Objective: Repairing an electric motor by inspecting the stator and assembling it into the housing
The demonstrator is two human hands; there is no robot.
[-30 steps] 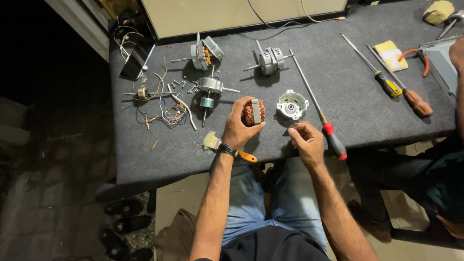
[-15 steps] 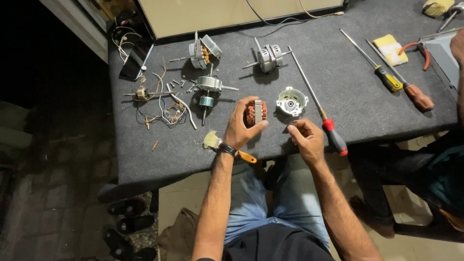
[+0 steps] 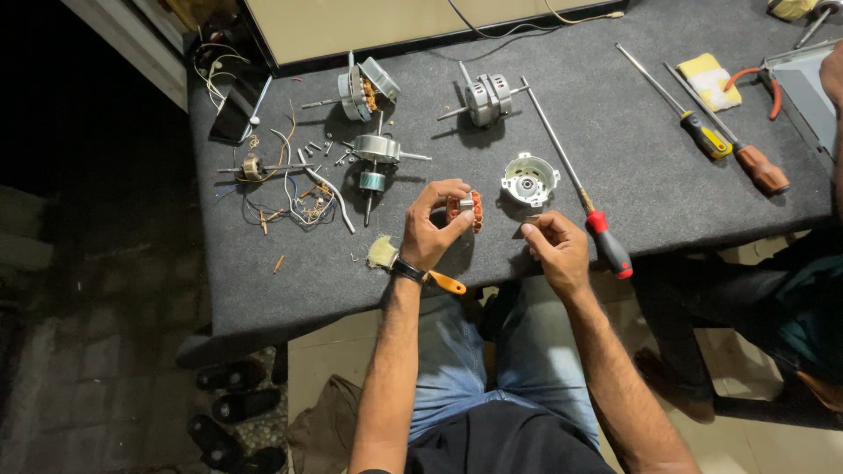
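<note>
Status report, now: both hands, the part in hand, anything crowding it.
Left hand grips copper-wound stator above the table. Right hand pinched shut beside it, contents too small to tell. White end cap and red-handled screwdriver close by.

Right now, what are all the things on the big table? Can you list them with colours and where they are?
Table: one, dark grey, across the view.
Motor core: one, copper and silver, in left hand.
Motor end cap: one, white, mid table.
Whole motors: two, silver, at the back.
Rotor with shaft: one, silver, left of middle.
Wires and screws: a scatter, mixed, left side.
Screwdrivers: three; red, yellow-black, brown handles, on the right.
Pliers: one, orange handles, far right.
Brush: one, orange handle, front edge.
Left hand: holds the core.
Right hand: fingers pinched, beside it.
</note>
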